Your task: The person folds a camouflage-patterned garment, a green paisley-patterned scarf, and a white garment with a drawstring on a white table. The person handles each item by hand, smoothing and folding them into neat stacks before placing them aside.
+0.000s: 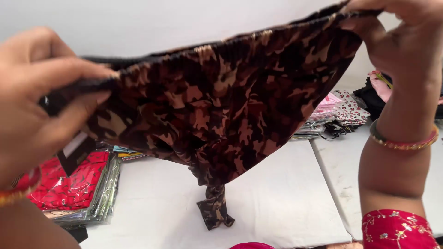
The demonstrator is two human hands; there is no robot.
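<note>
one camouflage cloth (217,106) hangs stretched in the air between two hands, above a white tabletop (277,203). it is patterned in dark brown, tan and black blotches, its upper edge gathered in fine pleats with a black band, and it narrows downward to a twisted tail whose end touches the tabletop. the left hand (32,101) pinches the cloth's left corner between thumb and fingers, closed tight on it; the right hand (401,41) grips the higher right corner the same way. the right wrist carries one bangle (406,140) in pink and gold, above a red embroidered sleeve (397,228). on the tabletop at the left lies one stack of clear-wrapped packets (74,184), the top one red. at the back right sits a second stack of packets (318,120), pink on top, beside a spotted white cloth (350,108).
</note>
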